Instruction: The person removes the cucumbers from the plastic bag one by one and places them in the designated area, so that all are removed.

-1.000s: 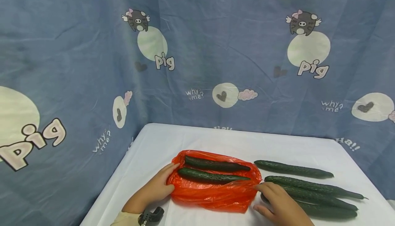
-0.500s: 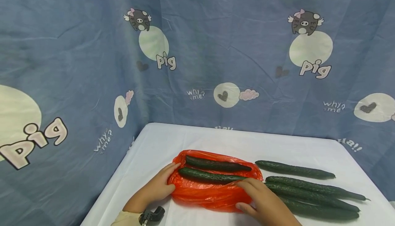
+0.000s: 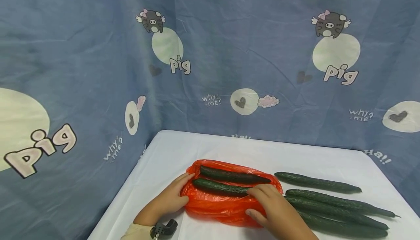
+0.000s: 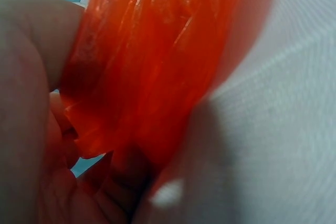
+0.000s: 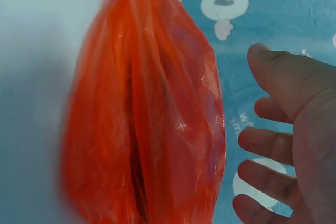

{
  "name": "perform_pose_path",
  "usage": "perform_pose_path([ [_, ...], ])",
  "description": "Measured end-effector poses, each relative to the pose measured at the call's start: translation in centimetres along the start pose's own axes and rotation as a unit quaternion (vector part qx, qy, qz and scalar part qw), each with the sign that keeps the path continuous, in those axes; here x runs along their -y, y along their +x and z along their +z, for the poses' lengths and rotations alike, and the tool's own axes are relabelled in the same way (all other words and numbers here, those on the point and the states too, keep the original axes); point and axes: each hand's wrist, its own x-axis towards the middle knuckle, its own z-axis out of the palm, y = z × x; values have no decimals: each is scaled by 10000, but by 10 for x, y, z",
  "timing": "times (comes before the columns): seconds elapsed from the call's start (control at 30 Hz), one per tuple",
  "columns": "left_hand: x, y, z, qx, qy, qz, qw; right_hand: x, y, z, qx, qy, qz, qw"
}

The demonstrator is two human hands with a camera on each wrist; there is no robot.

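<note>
a second ago the right grip [image 3: 277, 211] was at the red bag's [image 3: 213, 205] right edge; it has since moved left, and its fingertips are now over the right end of the nearer bagged cucumber [image 3: 220, 188], covering it. the bag's front right corner is now hidden behind it too, while more of the middle front loose cucumber's [image 3: 333, 210] left end shows.

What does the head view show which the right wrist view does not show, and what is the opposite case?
Only the head view: four cucumbers lying right of the red bag, and a light sleeve.

Only the right wrist view: four separate fingertips of the right hand.

Both: the red bag, the right hand and the blue printed curtain.
</note>
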Motion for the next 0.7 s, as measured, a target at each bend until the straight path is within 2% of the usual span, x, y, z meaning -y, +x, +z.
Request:
perform_pose_path([
  [0.33,2,-1,-2,-19,-53,-59,10000,5,22,5,-132,331,318,9989],
  [0.57,-1,0,-3,4,-86,45,10000,2,39,17,94,560,823,9950],
  [0.7,-2,-2,0,-14,-91,100,9999,2,45,23,195,562,934,9939],
])
